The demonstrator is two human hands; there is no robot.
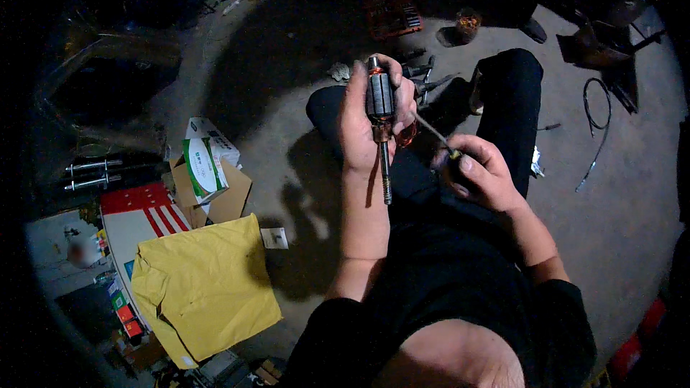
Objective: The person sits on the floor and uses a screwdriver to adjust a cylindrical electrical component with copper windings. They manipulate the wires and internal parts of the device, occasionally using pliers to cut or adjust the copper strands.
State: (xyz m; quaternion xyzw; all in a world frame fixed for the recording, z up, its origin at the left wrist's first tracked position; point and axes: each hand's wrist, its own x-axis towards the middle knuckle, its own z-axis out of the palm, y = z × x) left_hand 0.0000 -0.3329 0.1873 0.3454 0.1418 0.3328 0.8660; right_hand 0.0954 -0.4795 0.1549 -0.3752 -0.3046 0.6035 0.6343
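My left hand [353, 129] is wrapped round a motor armature [380, 97] with a dark slotted core, copper windings and a long threaded shaft that points back toward me. Just right of that hand shows a loop of copper wire [407, 135]; whether the fingers hold it too is hidden. In my right hand [489, 174] is a screwdriver [455, 154] with a dark and yellow handle. Its thin blade slants up and left toward my left hand, and I cannot tell whether its tip touches anything.
Metal tools [425, 85] lie beyond my hands, with an orange tool case [392, 13] and a jar [468, 23] farther off. A black cable [591, 115] curls on the floor at right. At left are an open cardboard box [236, 190] and a yellow bag [215, 280].
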